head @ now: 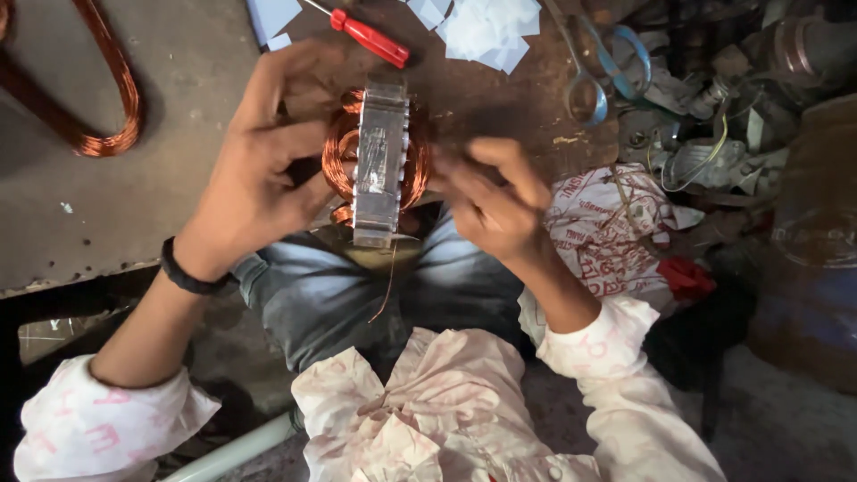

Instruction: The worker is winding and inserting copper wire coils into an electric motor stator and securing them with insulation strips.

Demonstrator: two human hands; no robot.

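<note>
Silver laminated metal stator core (379, 161), already wound with copper coils (337, 152), is clamped by the left hand (259, 170); beside it, a loose wire end is pinched by the right hand (491, 201), windings seemingly unfinished.

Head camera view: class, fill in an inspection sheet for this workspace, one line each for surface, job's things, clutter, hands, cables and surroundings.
Surface: worn grey-brown bench, stained.
Job's things: silvery laminated metal stator core wound with copper wire, held upright between both hands.
Clutter: red-handled screwdriver, white paper scraps, blue-handled scissors, printed cloth bag.
Hands: left hand grips the core's side; right hand fingers pinch at the windings.
Cables: loose copper wire coil lying apart; tangled wires at right.
Surroundings: metal parts heap, dim floor.
</note>
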